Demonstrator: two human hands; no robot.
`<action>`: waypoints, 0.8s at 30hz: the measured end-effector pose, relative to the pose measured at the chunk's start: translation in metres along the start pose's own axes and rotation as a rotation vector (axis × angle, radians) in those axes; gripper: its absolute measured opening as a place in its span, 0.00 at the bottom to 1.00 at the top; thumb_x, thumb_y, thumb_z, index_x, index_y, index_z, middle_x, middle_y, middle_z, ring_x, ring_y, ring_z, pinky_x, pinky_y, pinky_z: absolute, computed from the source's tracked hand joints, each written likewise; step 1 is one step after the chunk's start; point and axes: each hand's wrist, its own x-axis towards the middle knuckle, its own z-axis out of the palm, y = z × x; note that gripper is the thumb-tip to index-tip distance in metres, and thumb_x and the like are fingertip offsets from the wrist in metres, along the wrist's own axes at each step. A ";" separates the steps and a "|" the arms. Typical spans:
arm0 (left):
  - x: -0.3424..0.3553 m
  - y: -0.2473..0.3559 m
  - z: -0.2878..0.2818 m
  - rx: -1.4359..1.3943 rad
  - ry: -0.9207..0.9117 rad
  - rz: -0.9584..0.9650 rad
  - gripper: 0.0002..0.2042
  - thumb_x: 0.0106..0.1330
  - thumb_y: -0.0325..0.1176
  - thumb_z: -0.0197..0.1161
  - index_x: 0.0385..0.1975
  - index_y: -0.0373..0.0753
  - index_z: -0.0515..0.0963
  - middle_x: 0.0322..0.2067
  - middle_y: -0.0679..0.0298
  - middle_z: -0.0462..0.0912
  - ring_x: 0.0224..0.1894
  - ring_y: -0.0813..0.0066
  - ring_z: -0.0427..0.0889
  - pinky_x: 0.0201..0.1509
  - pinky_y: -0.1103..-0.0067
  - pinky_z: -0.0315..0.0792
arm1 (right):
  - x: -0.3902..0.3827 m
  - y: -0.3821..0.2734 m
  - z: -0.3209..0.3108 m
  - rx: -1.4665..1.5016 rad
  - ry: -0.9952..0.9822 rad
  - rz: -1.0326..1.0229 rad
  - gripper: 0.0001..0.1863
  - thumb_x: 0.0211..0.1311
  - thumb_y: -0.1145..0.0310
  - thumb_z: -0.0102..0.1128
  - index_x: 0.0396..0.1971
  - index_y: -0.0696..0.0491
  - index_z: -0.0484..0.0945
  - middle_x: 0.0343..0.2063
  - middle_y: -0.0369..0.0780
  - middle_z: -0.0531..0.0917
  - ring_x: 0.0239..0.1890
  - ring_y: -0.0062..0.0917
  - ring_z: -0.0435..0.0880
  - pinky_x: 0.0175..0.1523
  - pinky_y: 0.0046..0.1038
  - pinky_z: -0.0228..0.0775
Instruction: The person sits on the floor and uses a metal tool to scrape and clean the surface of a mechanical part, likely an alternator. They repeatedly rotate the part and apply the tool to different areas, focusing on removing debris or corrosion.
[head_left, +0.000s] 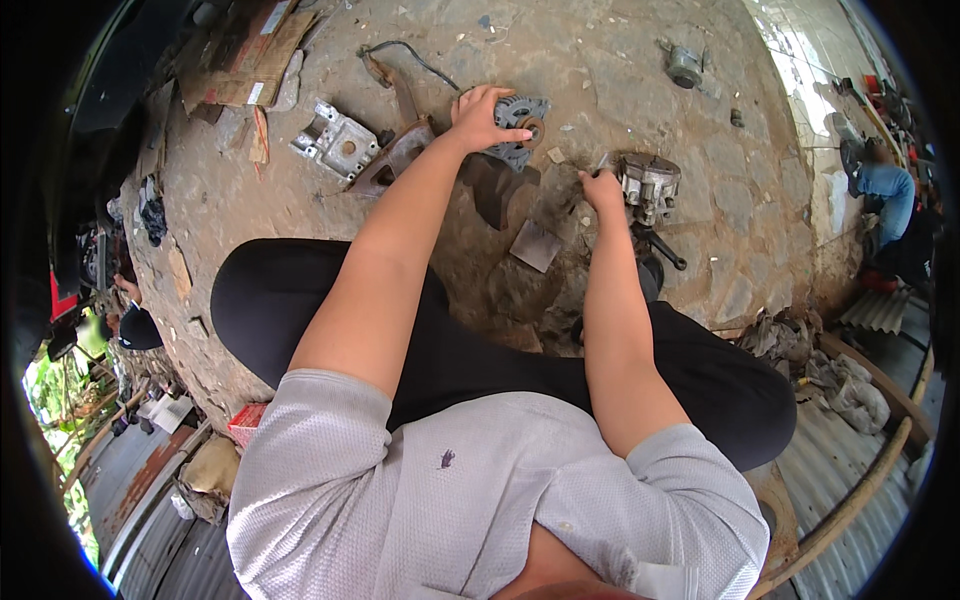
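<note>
My left hand (pixel 482 120) is wrapped round the near left side of a grey finned alternator (pixel 516 125), its thumb by the rust-brown round part in the middle. The alternator rests against a dark rusty metal block (pixel 492 185). My right hand (pixel 602 190) is closed, fingers pinched, with a thin short metal piece showing at the fingertips; its kind is too small to tell. Just right of that hand stands a silver cast metal engine part (pixel 650 182), and a black lever-like rod (pixel 662 248) lies below it. A flat square plate (pixel 536 246) lies between my forearms.
Left of the alternator are a silver cast housing (pixel 336 143) and a rusty bracket (pixel 400 158). A cable (pixel 412 55) curves behind them. Flattened cardboard (pixel 250 60) lies far left. A small round metal motor (pixel 685 66) sits far right. Another person's jeans-clad leg (pixel 892 195) is at the right edge.
</note>
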 end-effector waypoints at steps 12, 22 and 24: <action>0.004 0.008 0.004 -0.027 0.036 -0.050 0.47 0.53 0.73 0.71 0.71 0.56 0.69 0.72 0.63 0.63 0.79 0.54 0.51 0.78 0.42 0.40 | -0.111 0.034 0.077 -0.258 -0.014 -0.319 0.16 0.56 0.70 0.65 0.46 0.51 0.85 0.48 0.46 0.84 0.55 0.46 0.80 0.58 0.44 0.76; 0.002 0.008 0.001 -0.027 0.047 0.010 0.44 0.55 0.73 0.69 0.69 0.53 0.71 0.69 0.61 0.68 0.76 0.53 0.56 0.78 0.50 0.44 | -0.028 0.007 0.018 0.847 0.101 0.006 0.09 0.64 0.79 0.61 0.42 0.56 0.86 0.32 0.36 0.86 0.34 0.25 0.85 0.42 0.26 0.77; 0.002 0.001 0.005 -0.029 0.059 0.015 0.44 0.55 0.72 0.69 0.69 0.54 0.72 0.69 0.62 0.67 0.77 0.53 0.55 0.78 0.48 0.42 | -0.022 -0.027 -0.001 1.268 0.189 0.127 0.10 0.67 0.79 0.60 0.45 0.58 0.86 0.33 0.35 0.86 0.34 0.23 0.84 0.43 0.25 0.76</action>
